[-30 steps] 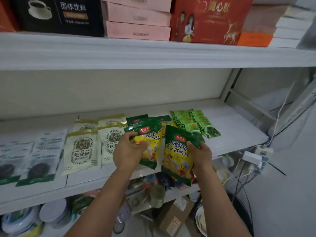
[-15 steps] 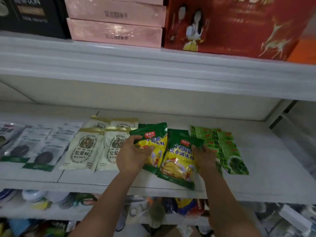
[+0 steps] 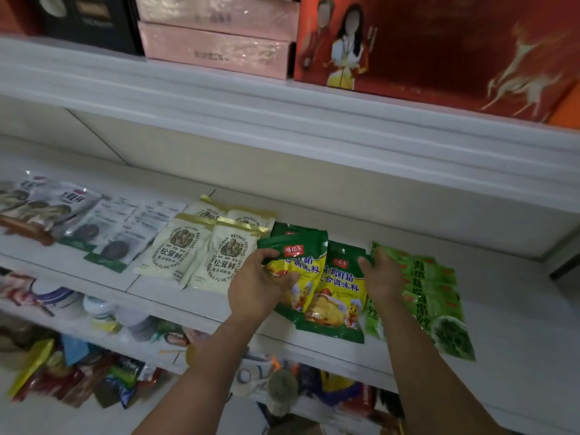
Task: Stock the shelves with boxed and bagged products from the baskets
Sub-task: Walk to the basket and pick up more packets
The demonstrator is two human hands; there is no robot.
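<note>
Gripping one seasoning bag [image 3: 301, 271] in the curled left hand [image 3: 255, 285] and pinching the overlapped second bag [image 3: 340, 296] by its corner with the right hand [image 3: 381, 277], both at the shelf [image 3: 518, 334] lip, risking a slide off.

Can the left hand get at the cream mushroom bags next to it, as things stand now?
Probably yes, once freed: the left hand grips a seasoning bag, but the cream mushroom bags lie flat just beside it on the same shelf, with nothing between.
</note>
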